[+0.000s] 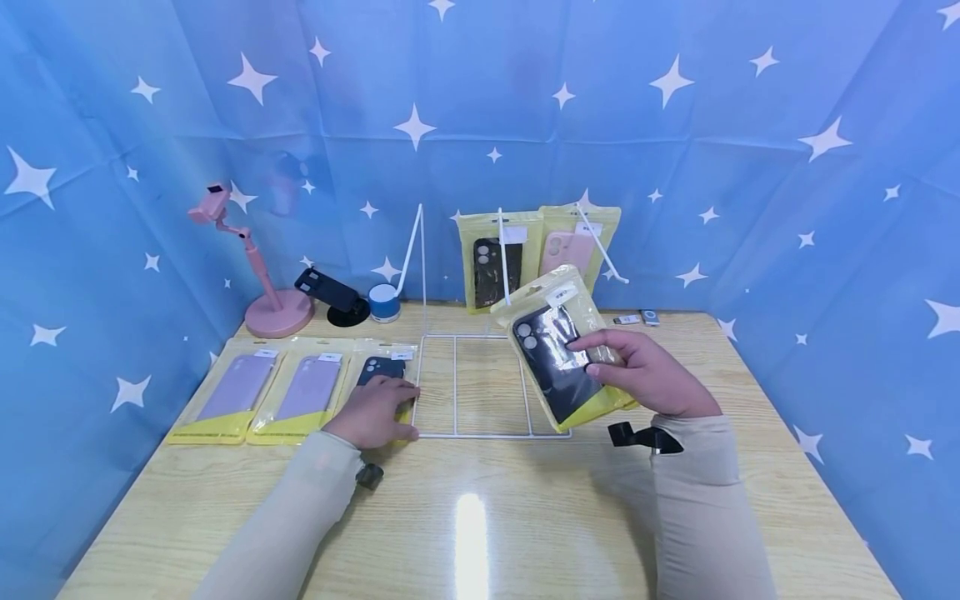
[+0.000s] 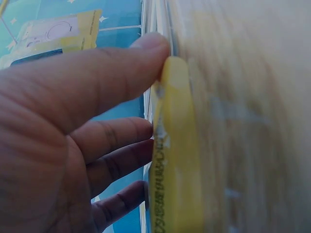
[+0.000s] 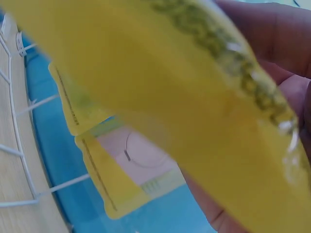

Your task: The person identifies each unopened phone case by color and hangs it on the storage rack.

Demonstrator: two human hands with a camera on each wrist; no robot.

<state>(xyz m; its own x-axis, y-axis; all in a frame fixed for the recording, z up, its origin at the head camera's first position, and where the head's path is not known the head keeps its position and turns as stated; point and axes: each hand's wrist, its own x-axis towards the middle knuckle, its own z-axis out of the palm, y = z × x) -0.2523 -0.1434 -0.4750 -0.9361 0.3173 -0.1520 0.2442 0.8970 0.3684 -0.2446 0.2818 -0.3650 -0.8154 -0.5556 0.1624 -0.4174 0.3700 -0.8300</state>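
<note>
My right hand [image 1: 652,371] grips a yellow-edged clear bag with a black phone case [image 1: 555,362] inside, tilted over the display rack's right side. Its thumb and forefinger lie on the bag's front; up close in the right wrist view, the yellow bottom [image 3: 160,97] shows. My left hand [image 1: 378,408] rests over a bagged dark phone case [image 1: 384,367] lying on the table, partly hiding it. In the left wrist view, its fairly straight fingers [image 2: 116,138] touch the bag's yellow end [image 2: 177,141], the thumb at its corner.
A white wire rack [image 1: 455,387] has hooks holding a bagged black case [image 1: 487,275] and a bagged pink case [image 1: 555,250]. Two bagged purple cases [image 1: 238,387] lie left. Behind stand a pink phone stand [image 1: 277,312], a black phone holder [image 1: 327,289] and a blue-white cylinder [image 1: 384,304].
</note>
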